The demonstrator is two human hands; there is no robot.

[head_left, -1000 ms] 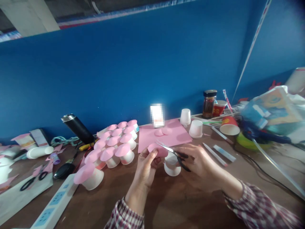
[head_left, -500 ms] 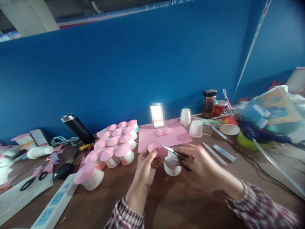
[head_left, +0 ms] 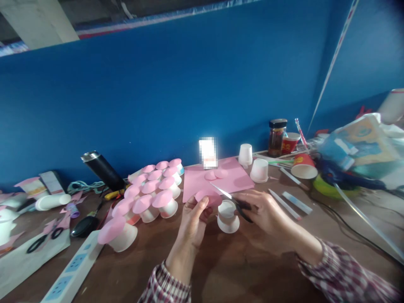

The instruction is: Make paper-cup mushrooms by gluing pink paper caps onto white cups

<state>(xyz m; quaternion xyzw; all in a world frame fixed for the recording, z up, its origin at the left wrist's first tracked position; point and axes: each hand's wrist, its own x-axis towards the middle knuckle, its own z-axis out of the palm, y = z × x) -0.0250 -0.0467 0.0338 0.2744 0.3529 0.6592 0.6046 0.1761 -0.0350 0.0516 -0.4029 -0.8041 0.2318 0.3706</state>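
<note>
My left hand [head_left: 195, 219] pinches a pink paper disc [head_left: 208, 197] between thumb and fingers. In my right hand [head_left: 268, 210] is a pair of black-handled scissors [head_left: 229, 196], its blades pointing left just above the disc. The blades look closed together. Below the scissors, a white paper cup [head_left: 227, 224] stands on the table between my hands. Behind the disc lies a pink paper sheet [head_left: 195, 181] with two more pink discs [head_left: 216, 175] on it.
To the left stand several white cups topped with pink paper cones [head_left: 143, 202]. A black bottle [head_left: 104, 170], a power strip [head_left: 71, 267] and other scissors [head_left: 44, 242] are further left. On the right are upturned cups [head_left: 259, 170], pens [head_left: 285, 205], a jar [head_left: 277, 136] and a glue gun [head_left: 347, 181].
The scissor blades have closed and shifted slightly right, off the disc's edge. My left hand and the disc have stayed almost still.
</note>
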